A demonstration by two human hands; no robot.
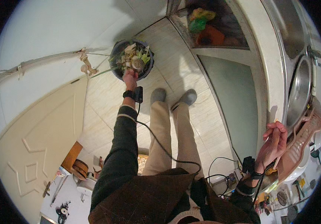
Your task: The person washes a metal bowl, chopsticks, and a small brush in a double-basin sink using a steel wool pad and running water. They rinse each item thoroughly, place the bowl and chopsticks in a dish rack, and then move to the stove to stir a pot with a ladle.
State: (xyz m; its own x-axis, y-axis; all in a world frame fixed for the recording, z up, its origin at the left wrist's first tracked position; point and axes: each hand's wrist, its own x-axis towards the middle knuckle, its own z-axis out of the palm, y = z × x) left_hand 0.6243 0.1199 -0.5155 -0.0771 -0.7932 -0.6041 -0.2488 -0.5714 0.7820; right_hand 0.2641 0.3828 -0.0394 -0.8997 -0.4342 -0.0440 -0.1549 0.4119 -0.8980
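Observation:
My left hand reaches down over the near rim of a dark round waste bin. Vegetable scraps, with green leaves and pale peelings, fill it. A pale round item lies just beyond my left fingers; whether they grip it cannot be made out. On the other side, my right hand hovers by the white counter edge, its fingers curled. A tiny pale bit shows at the fingertips, too small to identify. Close to that hand are a pink plastic dish rack and a round stainless steel bowl.
My grey shoes stand on the tiled floor below the bin. A cream panelled door is at left. Frosted cabinet doors run under the counter. A black cable hangs from my left wrist across my legs.

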